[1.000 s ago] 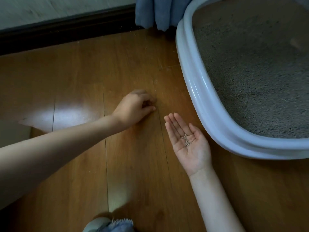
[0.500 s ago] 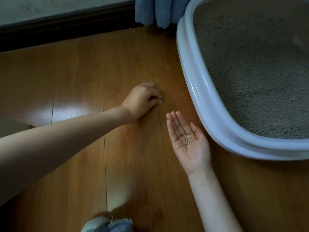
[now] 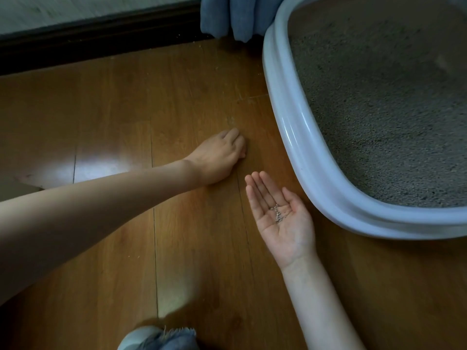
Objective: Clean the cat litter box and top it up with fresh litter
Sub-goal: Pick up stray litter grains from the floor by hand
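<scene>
Stray litter is being gathered off the floor beside the box. The left hand is pressed knuckles-up to the boards, its fingers curled under toward a faint scatter of grains just beyond them; whether anything is pinched there cannot be told, since the fingertips are hidden. Just to its right, the right hand is held palm-up and flat, fingers straight and together, with a small cluster of grains resting loose in the hollow of the palm.

The likeliest slip, by this reading, is a spill: nothing is closed over the grains, so a tilt of the flat palm, or a bump from the left hand as more are dropped in, could roll them back onto the boards. Fine grains could also be pushed along the plank seams rather than lifted.

The box lies just to the right of the right hand, its pale rim near the thumb but apart from it, and is filled with grey litter. A blue cloth hangs well beyond both hands.
</scene>
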A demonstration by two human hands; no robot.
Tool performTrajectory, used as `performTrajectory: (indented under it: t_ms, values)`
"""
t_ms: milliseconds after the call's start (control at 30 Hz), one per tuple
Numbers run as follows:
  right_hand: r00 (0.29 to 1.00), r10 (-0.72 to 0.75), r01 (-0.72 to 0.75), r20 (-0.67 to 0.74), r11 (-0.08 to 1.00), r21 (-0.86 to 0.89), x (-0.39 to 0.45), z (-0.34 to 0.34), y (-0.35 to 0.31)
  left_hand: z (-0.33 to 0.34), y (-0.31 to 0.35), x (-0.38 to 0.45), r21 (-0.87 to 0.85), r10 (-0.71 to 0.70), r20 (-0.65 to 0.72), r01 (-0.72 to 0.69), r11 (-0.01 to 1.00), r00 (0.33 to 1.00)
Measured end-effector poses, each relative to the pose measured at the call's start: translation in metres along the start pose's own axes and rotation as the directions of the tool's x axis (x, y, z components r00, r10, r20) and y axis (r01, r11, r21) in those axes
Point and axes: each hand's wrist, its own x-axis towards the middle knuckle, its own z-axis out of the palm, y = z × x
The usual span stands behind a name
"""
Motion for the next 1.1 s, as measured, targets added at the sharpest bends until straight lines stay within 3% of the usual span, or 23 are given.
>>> performTrajectory:
  t_ms: [167, 300, 500, 600, 700, 800, 900, 1000, 1100]
  values:
    - [0.998, 0.057, -0.058, -0.014, 0.998, -0.022, -0.003, -0.009, 0.011, 0.004, 0.017, -0.009, -0.129, 0.054, -0.076, -0.064, 0.990, 0.996]
    - [0.998, 0.065, -0.066, -0.025, 0.997, -0.030, -0.003, -0.012, 0.014, 0.004, 0.020, -0.004, -0.117, 0.109, -0.107, -0.121, 0.986, 0.988]
    - [0.998, 0.052, -0.053, -0.034, 0.997, -0.050, -0.001, -0.011, 0.011, 0.004, 0.024, 0.009, 0.095, 0.280, -0.175, -0.266, 0.959, 0.944]
    - [0.999, 0.041, -0.043, -0.034, 0.998, -0.044, 0.001, -0.013, 0.009, 0.005, 0.029, 0.010, 0.223, 0.343, -0.100, -0.314, 0.923, 0.934]
    - [0.998, 0.036, -0.037, -0.047, 0.999, -0.011, 0.003, -0.018, 0.009, -0.004, 0.028, 0.007, 0.092, 0.202, -0.085, -0.194, 0.977, 0.976]
    - [0.994, 0.020, -0.020, -0.109, 1.000, -0.003, 0.003, -0.016, 0.009, -0.025, 0.037, -0.009, -0.106, 0.053, -0.186, -0.074, 0.992, 0.981]
    - [0.995, 0.041, -0.038, -0.093, 0.999, 0.036, 0.006, -0.012, 0.012, -0.036, 0.069, -0.041, -0.131, 0.197, -0.183, -0.223, 0.966, 0.963]
    - [0.990, 0.134, -0.135, -0.053, 0.991, -0.012, 0.009, -0.015, 0.019, -0.033, 0.088, -0.066, 0.116, 0.433, -0.132, -0.420, 0.900, 0.892]
    - [0.985, 0.169, -0.172, -0.042, 0.979, -0.108, 0.007, -0.022, 0.027, -0.031, 0.085, -0.077, 0.202, 0.471, -0.126, -0.442, 0.874, 0.873]
